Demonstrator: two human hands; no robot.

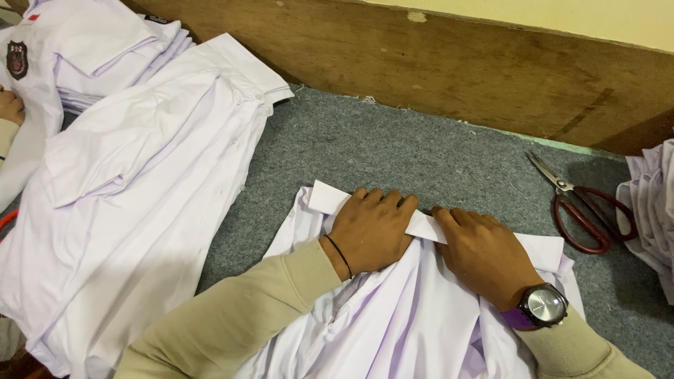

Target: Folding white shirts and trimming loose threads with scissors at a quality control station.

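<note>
The left hand [371, 228] lies palm down at the centre of the frame, fingers together and curled over the folded collar [425, 223] of a white shirt [414, 316], pressing it flat rather than gripping it. A thin dark band circles that wrist. Just beside it, toward the right of the frame, the right hand [484, 253] also rests palm down on the same collar, fingers close together and pressing; a wristwatch [544, 307] with a purple strap sits on its wrist. The two hands are almost touching across the collar strip.

The collar's long axis runs from the left of the frame to the right, slanting slightly downward, across the fingertips of both hands. The body of the shirt bunches below the hands, toward the bottom edge of the frame, so the garment lies between the forearms and under the palms. Both hands are equally on it; neither is nearer.

The shirt rests on a grey carpeted floor [393, 147]. At the left, a stack of white shirts [140, 182] lies well apart from the hands. At the right, red-handled scissors [579, 207] lie on the floor near the right hand, and more white cloth [653, 203] shows at the right edge. A brown wooden board [456, 63] runs along the top.
</note>
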